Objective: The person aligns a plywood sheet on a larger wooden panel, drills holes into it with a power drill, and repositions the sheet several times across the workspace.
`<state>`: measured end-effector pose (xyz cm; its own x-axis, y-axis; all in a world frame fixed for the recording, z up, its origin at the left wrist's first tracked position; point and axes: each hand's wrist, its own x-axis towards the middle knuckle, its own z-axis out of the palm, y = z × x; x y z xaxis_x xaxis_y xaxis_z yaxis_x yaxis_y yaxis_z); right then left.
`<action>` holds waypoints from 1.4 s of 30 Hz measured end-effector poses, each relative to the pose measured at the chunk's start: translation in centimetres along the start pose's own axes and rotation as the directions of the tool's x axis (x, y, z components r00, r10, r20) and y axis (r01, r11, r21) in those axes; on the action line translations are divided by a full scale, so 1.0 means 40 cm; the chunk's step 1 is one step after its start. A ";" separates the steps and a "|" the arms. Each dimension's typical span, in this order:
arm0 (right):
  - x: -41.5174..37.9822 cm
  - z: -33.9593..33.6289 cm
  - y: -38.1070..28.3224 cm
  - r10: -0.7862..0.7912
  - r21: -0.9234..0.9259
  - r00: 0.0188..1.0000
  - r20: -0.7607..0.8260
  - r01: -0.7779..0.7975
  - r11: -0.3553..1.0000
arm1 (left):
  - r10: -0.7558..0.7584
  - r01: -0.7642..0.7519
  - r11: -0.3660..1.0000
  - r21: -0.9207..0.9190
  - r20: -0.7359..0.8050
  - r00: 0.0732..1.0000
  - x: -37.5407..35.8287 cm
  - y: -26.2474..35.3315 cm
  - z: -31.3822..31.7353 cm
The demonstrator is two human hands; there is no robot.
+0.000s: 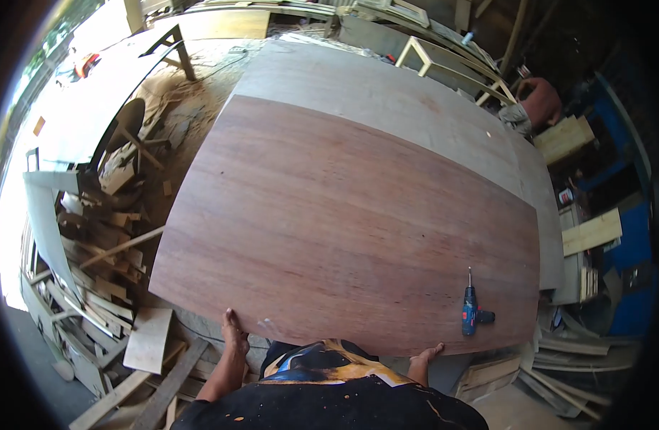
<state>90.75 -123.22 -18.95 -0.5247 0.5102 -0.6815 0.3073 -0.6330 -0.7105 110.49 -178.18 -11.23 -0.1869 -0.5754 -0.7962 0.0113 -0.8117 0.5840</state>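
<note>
A large reddish-brown plywood sheet (pixel 329 215) lies flat in front of me, its near edge close to my body. My left hand (pixel 233 334) holds that edge left of centre, thumb up at the rim and the other fingers hidden. Further right, my right hand (pixel 427 352) grips the same edge, its fingers mostly out of sight beneath. A blue and black cordless drill (pixel 470 314) rests on the sheet near the right end, bit pointing away from me. Under the sheet and beyond it shows a pale grey board surface (pixel 387 89).
Scrap wood (pixel 107 279) is piled at the left, with a white-topped table (pixel 93 115) behind it. More offcuts (pixel 573 351) lie at the lower right. A light wooden frame (pixel 451 72) stands at the back, near a crouching person (pixel 537 104).
</note>
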 end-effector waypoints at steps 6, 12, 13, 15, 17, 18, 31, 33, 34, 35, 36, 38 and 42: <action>-0.184 0.085 -0.009 0.067 -0.054 0.965 -0.254 -0.083 0.995 | -0.004 0.004 1.000 0.021 0.017 1.000 0.028 0.027 -0.056; -0.222 0.118 -0.020 0.004 -0.105 0.954 -0.300 -0.037 0.994 | 0.011 -0.011 1.000 -0.006 0.065 0.998 0.037 0.020 -0.064; -0.210 0.118 -0.023 -0.004 -0.093 0.962 -0.271 -0.022 0.995 | -0.014 0.012 0.999 0.046 0.049 0.999 0.021 0.031 -0.046; -0.185 0.097 -0.011 -0.011 -0.072 0.965 -0.262 -0.008 0.997 | -0.028 0.025 0.998 0.061 0.050 0.998 0.033 0.031 -0.050; -0.149 0.072 -0.002 0.003 -0.142 0.936 -0.353 -0.057 0.988 | -0.067 0.068 0.996 0.059 -0.014 0.998 0.058 0.025 -0.061; -0.132 0.059 -0.005 0.005 -0.134 0.929 -0.370 -0.058 0.989 | -0.074 0.074 0.994 0.077 -0.010 0.997 0.057 0.024 -0.060; 0.099 -0.056 -0.194 -0.231 -0.473 0.755 -0.613 -0.117 0.873 | -0.024 0.038 0.991 0.129 -0.104 0.994 -0.004 0.035 -0.018; 0.037 -0.008 -0.196 -0.243 -0.397 0.778 -0.580 -0.009 0.918 | -0.021 0.093 0.944 0.318 -0.222 0.975 -0.062 0.071 0.034; 0.032 0.022 -0.207 -0.251 -0.403 0.771 -0.585 -0.008 0.915 | -0.032 0.106 0.941 0.321 -0.227 0.973 -0.087 0.084 0.064; 0.022 0.045 -0.209 -0.254 -0.397 0.749 -0.612 -0.012 0.918 | -0.056 0.081 0.964 0.255 -0.106 0.993 -0.095 0.099 0.078; 0.013 0.050 -0.212 -0.255 -0.385 0.727 -0.638 -0.014 0.923 | -0.079 0.074 0.980 0.182 0.016 0.997 -0.103 0.114 0.093; 0.056 0.013 -0.202 -0.280 -0.438 0.715 -0.640 -0.040 0.898 | -0.070 0.059 0.977 0.206 0.046 0.996 -0.088 0.119 0.110; 0.026 0.115 -0.224 -0.309 -0.491 0.700 -0.644 -0.069 0.868 | 0.005 0.002 0.928 0.373 -0.017 1.000 -0.040 0.093 0.115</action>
<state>83.80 -119.69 -12.49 0.0494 0.9276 -0.3703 0.6930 -0.2988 -0.6561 106.33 -179.83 -7.05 -0.1704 -0.5810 -0.7959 -0.3561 -0.7168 0.5995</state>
